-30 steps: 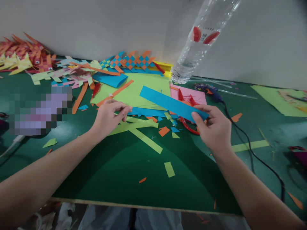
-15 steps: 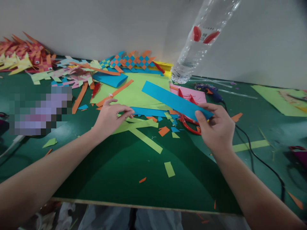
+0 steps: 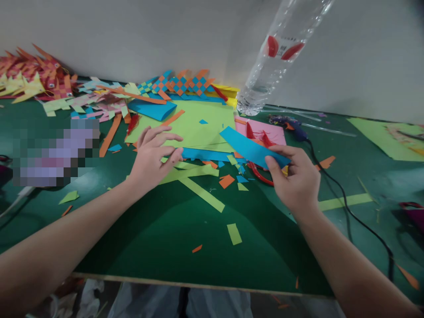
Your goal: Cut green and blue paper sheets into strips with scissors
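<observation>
Pinched between the thumb and fingers of my right hand is a blue paper strip, slanting up to the left. My left hand has its fingers spread and nothing in them, above the near left edge of the light green paper sheets. A small blue paper scrap lies on those sheets. Red scissor handles show partly under the blue strip; the rest is hidden. Below my left hand are several light green paper strips.
Woven paper fish and loose strips line the back. A tilted water bottle leans at the wall. To the right, a glue gun trails a black cord. A pixelated device lies left.
My left hand has opened its fingers and lifted slightly. The blue strip's far end has come down and right, looking shorter. A blue scrap now lies on the green sheets.
</observation>
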### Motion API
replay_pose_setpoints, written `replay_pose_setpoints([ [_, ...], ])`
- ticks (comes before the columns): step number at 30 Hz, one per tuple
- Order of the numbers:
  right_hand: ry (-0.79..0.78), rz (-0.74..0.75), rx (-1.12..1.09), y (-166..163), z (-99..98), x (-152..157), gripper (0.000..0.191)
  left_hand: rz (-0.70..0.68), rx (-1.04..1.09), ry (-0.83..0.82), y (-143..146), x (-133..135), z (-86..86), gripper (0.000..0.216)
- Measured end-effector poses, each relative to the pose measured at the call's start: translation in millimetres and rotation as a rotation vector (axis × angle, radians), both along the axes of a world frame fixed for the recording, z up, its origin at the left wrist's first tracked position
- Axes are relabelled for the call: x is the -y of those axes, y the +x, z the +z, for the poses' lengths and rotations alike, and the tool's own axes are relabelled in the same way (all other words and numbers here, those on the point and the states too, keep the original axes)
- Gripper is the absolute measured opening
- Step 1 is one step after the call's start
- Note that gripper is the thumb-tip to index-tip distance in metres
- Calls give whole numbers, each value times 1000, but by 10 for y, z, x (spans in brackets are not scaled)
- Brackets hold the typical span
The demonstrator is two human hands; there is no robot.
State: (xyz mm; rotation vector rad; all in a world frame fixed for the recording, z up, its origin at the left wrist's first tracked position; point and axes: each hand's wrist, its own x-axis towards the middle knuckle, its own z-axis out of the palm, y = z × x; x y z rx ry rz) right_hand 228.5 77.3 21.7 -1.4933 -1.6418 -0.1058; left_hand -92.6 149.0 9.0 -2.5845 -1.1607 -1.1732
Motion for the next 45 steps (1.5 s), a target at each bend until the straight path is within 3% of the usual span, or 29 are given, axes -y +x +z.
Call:
replay_pose_setpoints([
  [2, 26, 7, 57, -12, -1, 10, 18, -17, 3, 20, 15, 6, -7, 34],
  [5, 15, 13, 101, -12, -19, 0, 16, 7, -1, 45, 29, 0, -20, 9],
  [14, -171, 53, 296, 141, -173, -123, 21, 1, -35, 46, 20, -8, -27, 12],
  [24, 72, 14, 314, 49, -43, -49, 15, -85, -68, 198, 87, 73, 40, 13],
  [33, 278, 399, 382, 8, -3, -47, 33, -236, -146, 365, 160, 181, 91, 26],
  [37, 250, 447, 356, 7, 7, -37, 31, -297, -143, 390, 159, 221, 98, 35],
  [45, 34, 289, 249, -57, 32, 37, 20, -294, -171, 347, 146, 263, 130, 35],
])
